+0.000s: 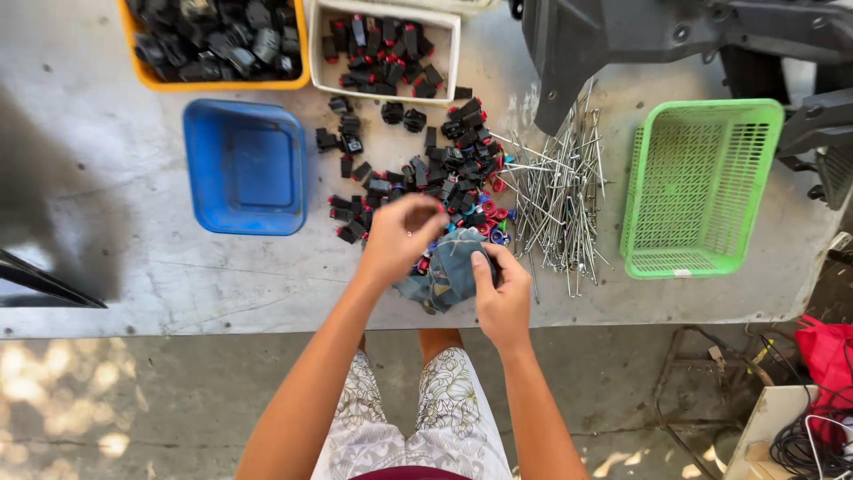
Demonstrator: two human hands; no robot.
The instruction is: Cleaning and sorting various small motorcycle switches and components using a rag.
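My left hand (402, 234) hovers over a heap of small black parts (426, 169) with red and blue caps, fingers curled as if pinching one; what it holds is hidden. My right hand (499, 289) presses down on a crumpled blue-grey cloth (444, 276) at the table's near edge, thumb on the cloth. A pile of thin metal rods (555, 191) lies just right of the heap, close to my right hand.
A blue tray (244, 167) sits left of the heap. An orange bin (218, 44) and a white bin (384, 52) of black parts stand at the back. A green basket (697, 197) stands right. Dark machine parts (675, 36) overhang the far right.
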